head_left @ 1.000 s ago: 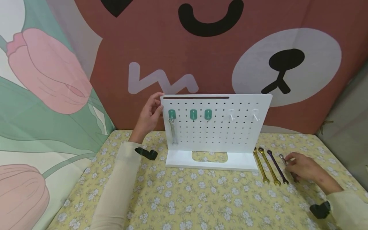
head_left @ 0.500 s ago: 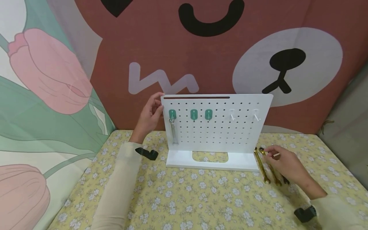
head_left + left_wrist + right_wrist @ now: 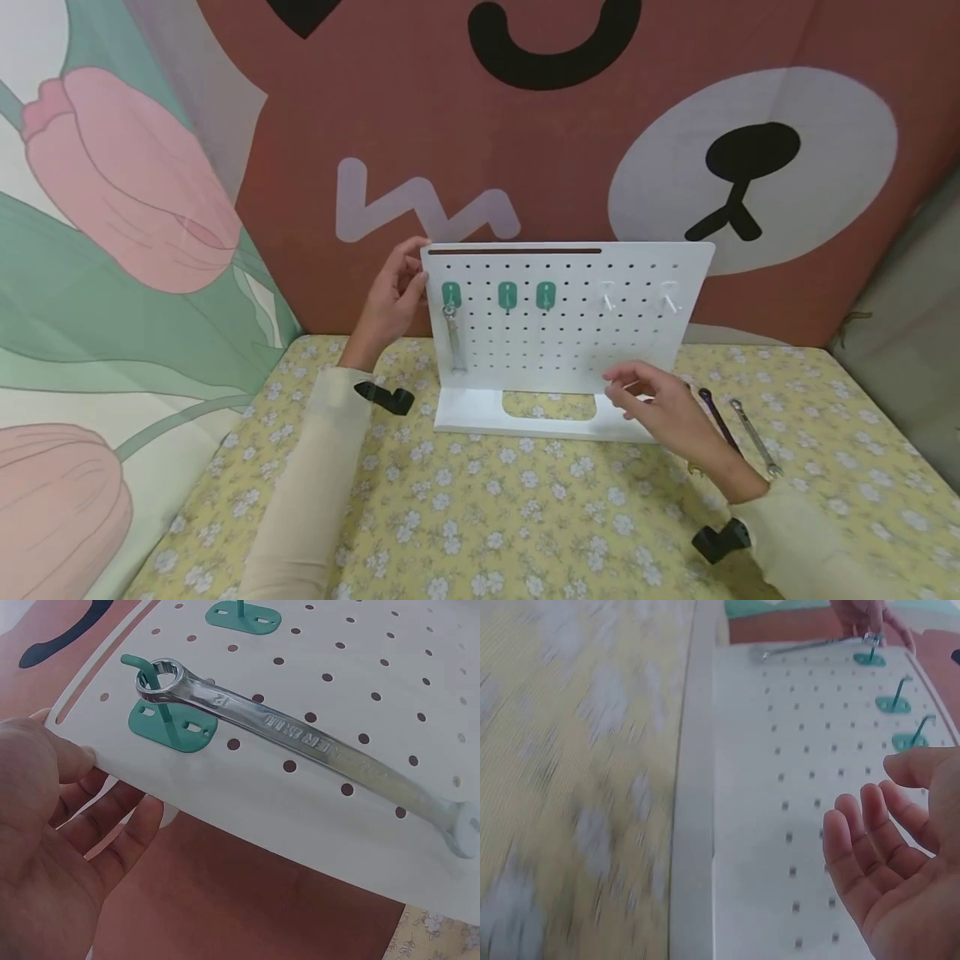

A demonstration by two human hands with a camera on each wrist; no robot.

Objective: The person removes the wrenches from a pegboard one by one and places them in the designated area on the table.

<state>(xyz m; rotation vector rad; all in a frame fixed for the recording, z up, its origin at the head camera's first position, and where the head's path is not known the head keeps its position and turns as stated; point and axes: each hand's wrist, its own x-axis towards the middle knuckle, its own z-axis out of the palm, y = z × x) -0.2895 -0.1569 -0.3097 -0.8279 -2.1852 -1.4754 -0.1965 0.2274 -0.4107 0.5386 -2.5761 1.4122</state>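
A white pegboard (image 3: pixel 570 346) stands on the table, and my left hand (image 3: pixel 390 292) grips its upper left edge, thumb in front and fingers behind. Beside that hand a silver combination wrench (image 3: pixel 262 727) hangs by its ring end from a green hook (image 3: pixel 180 731). My right hand (image 3: pixel 660 408) is over the board's lower right part, fingers loosely bent, and the right wrist view shows nothing in them. A purple wrench (image 3: pixel 717 417) and a silver wrench (image 3: pixel 753 433) lie to the right of this hand. The gold wrenches are mostly hidden under it.
Two more green hooks (image 3: pixel 507 295) (image 3: pixel 546 295) and two clear hooks (image 3: pixel 607 297) (image 3: pixel 670 297) sit along the board's upper part. A yellow floral cloth (image 3: pixel 480 517) covers the table. A printed curtain (image 3: pixel 525 150) hangs close behind.
My right hand has moved left from the silver wrench, across the other wrenches, to the front of the pegboard, carrying nothing. The left hand has kept its grip on the edge.
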